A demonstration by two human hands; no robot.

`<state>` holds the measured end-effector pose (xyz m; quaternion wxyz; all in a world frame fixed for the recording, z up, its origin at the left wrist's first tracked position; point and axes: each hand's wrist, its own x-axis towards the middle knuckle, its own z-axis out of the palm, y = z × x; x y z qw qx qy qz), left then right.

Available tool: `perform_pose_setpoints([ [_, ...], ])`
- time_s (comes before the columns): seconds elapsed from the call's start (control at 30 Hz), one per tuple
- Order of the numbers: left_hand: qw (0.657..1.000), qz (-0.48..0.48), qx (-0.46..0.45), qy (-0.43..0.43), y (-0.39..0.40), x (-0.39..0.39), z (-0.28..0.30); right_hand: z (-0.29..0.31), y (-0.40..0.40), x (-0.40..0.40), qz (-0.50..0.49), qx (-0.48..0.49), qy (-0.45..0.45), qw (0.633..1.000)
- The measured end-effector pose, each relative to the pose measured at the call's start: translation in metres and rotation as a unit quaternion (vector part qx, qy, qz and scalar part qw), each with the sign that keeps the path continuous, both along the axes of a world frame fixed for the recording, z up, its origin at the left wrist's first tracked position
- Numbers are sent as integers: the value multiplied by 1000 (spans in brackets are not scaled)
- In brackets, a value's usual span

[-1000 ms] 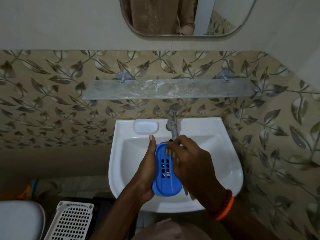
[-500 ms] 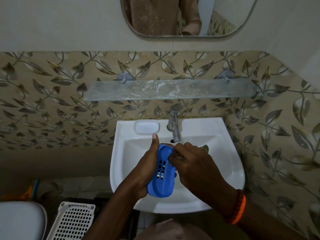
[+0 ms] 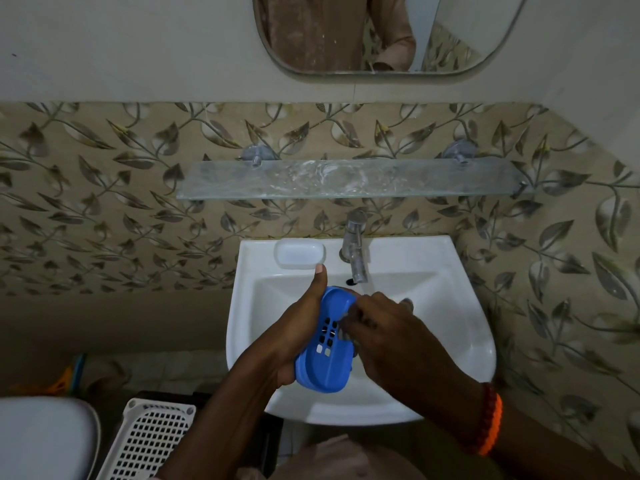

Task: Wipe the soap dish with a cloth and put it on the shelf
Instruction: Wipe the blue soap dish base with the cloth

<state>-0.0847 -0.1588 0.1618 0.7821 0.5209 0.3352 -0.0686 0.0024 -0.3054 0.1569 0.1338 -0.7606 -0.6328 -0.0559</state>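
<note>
A blue oval soap dish (image 3: 327, 355) with drain slots is held tilted over the white sink (image 3: 460, 348). My left hand (image 3: 298, 327) grips its left side, thumb pointing up towards the wall. My right hand (image 3: 388, 337) rests on the dish's right side with fingers curled on its inner face; whether a cloth is under them I cannot tell. The glass shelf (image 3: 349, 178) hangs on the wall above the tap, bare and streaked.
A metal tap (image 3: 355, 251) stands at the sink's back, with a white soap recess (image 3: 299, 252) to its left. A mirror (image 3: 381, 32) hangs above. A white perforated basket (image 3: 152, 441) and a toilet lid (image 3: 41, 441) sit at lower left.
The dish has shifted slightly left and tilted more towards me. My right hand has slid from the dish's top end down onto its slotted middle.
</note>
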Motion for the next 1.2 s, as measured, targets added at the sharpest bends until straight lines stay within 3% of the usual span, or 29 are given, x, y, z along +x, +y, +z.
perform_pose_setpoints([
  [0.17, 998, 24, -42, -26, 6, 6, 4, -1, -18, -32, 96, -59, 70, 991],
  [0.33, 999, 7, -26, -31, 11, 1, -2, 10, -8, -4, 50, -47, -43, 997],
  [0.43, 998, 34, -28, -43, 9, 1, -2, 16, -6, 1, 31, -54, -29, 998],
  [0.57, 990, 94, -16, -106, 9, 7, -1, 10, -13, -24, 28, -82, 124, 988],
  [0.67, 981, 132, -11, -139, 2, 10, -3, 10, -4, -29, -23, -39, 315, 948],
  [0.73, 977, 152, -10, -151, -4, 12, -8, 14, 5, -30, -54, -1, 386, 921],
  [0.83, 968, 173, -7, -180, -7, 13, -11, 17, 10, -30, -86, 22, 404, 910],
  [1.07, 959, 191, -51, -205, -10, 9, -16, 13, 0, -27, -59, -72, 273, 958],
  [1.2, 957, 199, -27, -210, -16, 9, -24, 21, 9, -27, -139, -23, 434, 890],
])
